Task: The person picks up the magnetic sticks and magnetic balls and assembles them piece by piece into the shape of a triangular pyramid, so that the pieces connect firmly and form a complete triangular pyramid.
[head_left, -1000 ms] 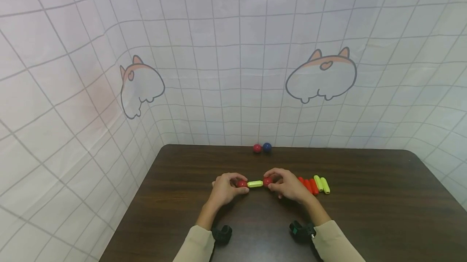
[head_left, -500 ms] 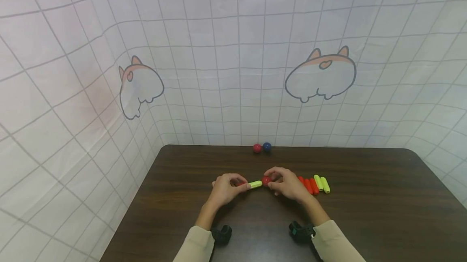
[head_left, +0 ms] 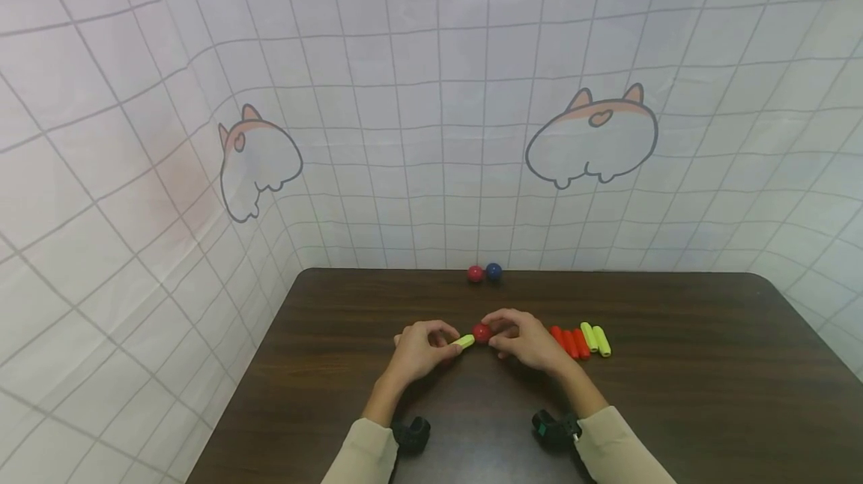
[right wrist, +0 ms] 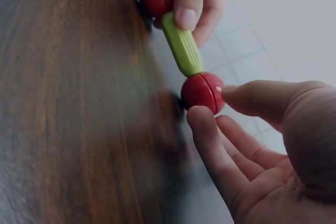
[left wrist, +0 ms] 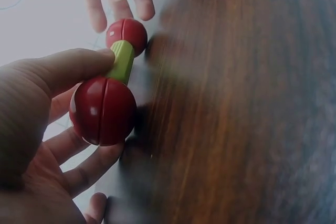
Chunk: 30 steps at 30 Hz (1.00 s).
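Red balls are capping a green rod (head_left: 464, 341); left hand (head_left: 418, 353) is pinching one end, right hand (head_left: 529, 340) fingers are nipping the other ball (head_left: 482, 333), steadying it.

No legible text

No lettering, label, brand, number or sign can be read on the balls, the rods, the table (head_left: 674, 364) or the gridded backdrop (head_left: 431, 94), which carries only cartoon animal drawings.

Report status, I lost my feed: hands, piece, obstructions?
Left hand grips green rod. Right hand pinches red ball on its end. Nothing in the way.
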Motion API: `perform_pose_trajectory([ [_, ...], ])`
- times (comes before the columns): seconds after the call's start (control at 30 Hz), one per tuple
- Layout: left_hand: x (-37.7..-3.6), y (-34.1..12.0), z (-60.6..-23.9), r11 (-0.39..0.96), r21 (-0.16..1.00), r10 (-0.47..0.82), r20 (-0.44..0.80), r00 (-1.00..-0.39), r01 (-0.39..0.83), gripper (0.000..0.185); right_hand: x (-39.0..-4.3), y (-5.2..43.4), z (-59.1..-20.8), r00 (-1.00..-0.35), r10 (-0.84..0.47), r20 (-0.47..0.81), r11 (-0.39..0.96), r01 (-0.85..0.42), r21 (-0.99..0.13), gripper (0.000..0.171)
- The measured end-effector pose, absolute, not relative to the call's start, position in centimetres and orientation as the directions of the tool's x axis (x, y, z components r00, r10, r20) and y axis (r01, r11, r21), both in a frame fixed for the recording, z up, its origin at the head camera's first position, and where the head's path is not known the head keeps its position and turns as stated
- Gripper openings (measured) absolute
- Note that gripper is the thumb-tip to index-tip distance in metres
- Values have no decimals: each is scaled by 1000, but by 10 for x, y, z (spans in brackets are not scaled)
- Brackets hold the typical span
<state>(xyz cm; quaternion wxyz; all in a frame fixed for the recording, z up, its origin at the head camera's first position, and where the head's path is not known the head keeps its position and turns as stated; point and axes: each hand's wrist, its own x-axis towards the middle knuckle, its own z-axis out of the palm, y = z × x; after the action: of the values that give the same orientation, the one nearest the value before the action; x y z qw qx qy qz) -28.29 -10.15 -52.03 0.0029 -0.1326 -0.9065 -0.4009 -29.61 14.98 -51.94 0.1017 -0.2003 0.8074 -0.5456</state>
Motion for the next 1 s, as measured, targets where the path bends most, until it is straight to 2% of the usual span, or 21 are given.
perform_pose_trajectory([
  [0.3,-283,-102,-519,636,742,233,78,-969,212,33,-298,161,-509,-906,-418,66,314,-212,-926,37],
  [0.63,-283,-104,-522,631,744,243,78,-967,219,58,-298,180,-495,-917,-388,96,301,-224,-927,37],
  [1.0,-283,-104,-521,628,748,243,71,-967,213,55,-296,217,-476,-946,-306,106,288,-198,-937,40],
])
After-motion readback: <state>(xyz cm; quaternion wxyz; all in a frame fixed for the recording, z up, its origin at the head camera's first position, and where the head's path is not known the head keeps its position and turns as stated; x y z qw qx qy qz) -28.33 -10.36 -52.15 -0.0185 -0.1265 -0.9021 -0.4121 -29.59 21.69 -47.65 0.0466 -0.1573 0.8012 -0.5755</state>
